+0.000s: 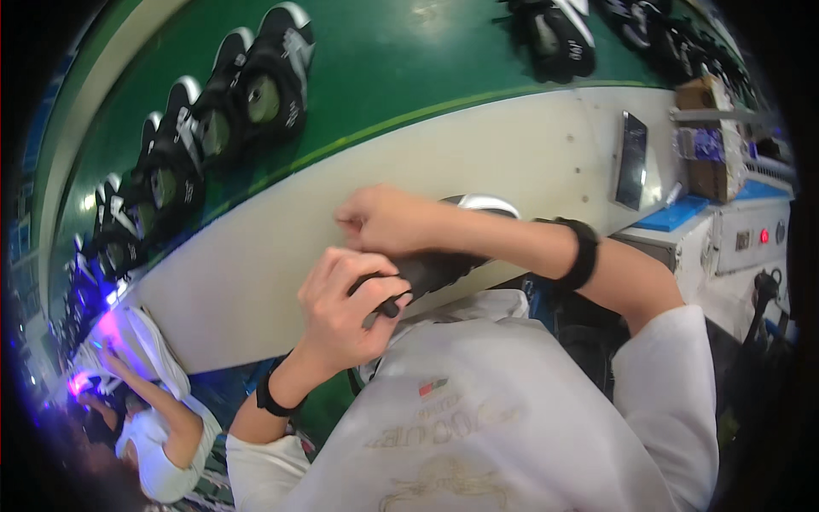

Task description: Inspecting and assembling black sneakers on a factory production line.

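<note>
— What are the hands doing at the worktop (281, 256)?

— Both grip one black sneaker (439, 264), held up close to the person's chest, just over the near edge of the pale worktop. The left hand (345, 311) is curled shut around the shoe's near end, fingers pinching a black lace or tab against it. The right hand (384, 220) is closed over the top of the shoe, knuckles up; a white sole edge (482, 203) shows just behind it.

— Anything on the wrists?

— A black band on each: a watch-like strap (271, 399) on the left, a wider wristband (584, 252) on the right. The sleeves are white.

— And beyond the shoe?

— A green conveyor belt (384, 60) runs along the far side of the worktop. A row of black sneakers (213, 119) with white trim stands on it at the left, more black sneakers (559, 34) at the upper right, well apart from the hands.

— To the right?

— A dark flat panel (631, 160) stands upright near the worktop's end, beside a white machine box (734, 235) with a red button. At lower left another person in white (158, 427) bends over, under purple light.
</note>
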### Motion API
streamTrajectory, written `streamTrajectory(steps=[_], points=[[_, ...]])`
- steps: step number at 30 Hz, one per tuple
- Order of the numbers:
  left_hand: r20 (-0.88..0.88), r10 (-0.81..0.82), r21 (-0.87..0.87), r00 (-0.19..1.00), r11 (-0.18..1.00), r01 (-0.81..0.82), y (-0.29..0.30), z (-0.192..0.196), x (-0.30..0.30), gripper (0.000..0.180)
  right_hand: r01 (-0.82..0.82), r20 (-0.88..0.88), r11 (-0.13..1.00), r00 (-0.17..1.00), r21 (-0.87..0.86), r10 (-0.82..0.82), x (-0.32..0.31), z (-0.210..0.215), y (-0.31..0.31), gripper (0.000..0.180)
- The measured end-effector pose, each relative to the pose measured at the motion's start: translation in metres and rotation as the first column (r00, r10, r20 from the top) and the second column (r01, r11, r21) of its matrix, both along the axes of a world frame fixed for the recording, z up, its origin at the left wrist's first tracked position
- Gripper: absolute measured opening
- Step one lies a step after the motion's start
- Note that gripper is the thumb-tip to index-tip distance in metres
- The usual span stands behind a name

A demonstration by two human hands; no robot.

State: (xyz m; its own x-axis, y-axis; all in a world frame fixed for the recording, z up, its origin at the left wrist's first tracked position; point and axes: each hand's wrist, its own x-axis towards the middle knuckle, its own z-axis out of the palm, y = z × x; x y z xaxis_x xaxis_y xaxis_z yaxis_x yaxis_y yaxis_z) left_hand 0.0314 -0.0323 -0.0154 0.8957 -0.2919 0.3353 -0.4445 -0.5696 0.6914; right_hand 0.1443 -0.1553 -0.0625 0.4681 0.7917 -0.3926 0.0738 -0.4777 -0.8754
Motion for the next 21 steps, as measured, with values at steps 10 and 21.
streamTrajectory(steps=[10,21], points=[[0.167,0.51,0.015,0.844,0.854,-0.52,-0.021,-0.016,0.055,0.022,0.465,0.825,0.82,0.276,0.335,-0.494,0.146,-0.025,-0.137,0.031],[0.004,0.23,0.098,0.973,0.969,-0.229,-0.039,0.002,0.026,0.037,0.929,0.86,0.253,0.351,-0.269,-0.371,0.219,-0.049,-0.214,0.097]])
